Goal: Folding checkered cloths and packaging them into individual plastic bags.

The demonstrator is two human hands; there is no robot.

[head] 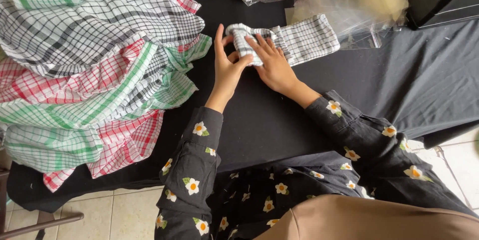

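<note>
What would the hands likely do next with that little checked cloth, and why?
Probably keep rolling it toward the flat end. The left hand and right hand pinch the rolled end of the black-and-white cloth, while the rest lies unrolled on the black table cover.

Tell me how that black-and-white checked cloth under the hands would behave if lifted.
The checked cloth probably flops and unrolls: only the left hand and right hand hold its rolled end. Likely light, being thin fabric. Unlikely to slide on the black table cover.

Both hands, left hand (227,68) and right hand (272,63), roll a black-checked cloth (299,40).
</note>
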